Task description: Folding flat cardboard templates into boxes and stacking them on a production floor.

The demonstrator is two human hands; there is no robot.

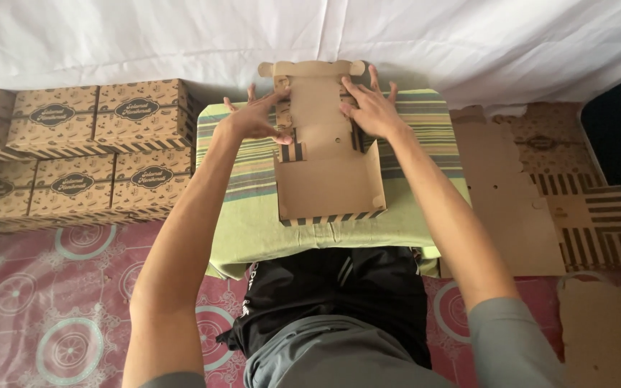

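A partly folded brown cardboard box [328, 183] with striped edges lies on a green striped cloth-covered stand [253, 223] in front of me. My left hand [259, 116] presses on the box's left side flap, fingers spread. Over on the right side flap rests my right hand [369, 108], fingers also spread. The box's scalloped lid flap [312, 70] lies flat beyond both hands, toward the white sheet.
Stacked finished brown boxes [73, 147] with dark oval labels stand at the left. Flat unfolded cardboard blanks [540, 194] lie on the floor at the right. A white sheet [181, 36] hangs behind. A patterned red mat [52, 309] covers the floor.
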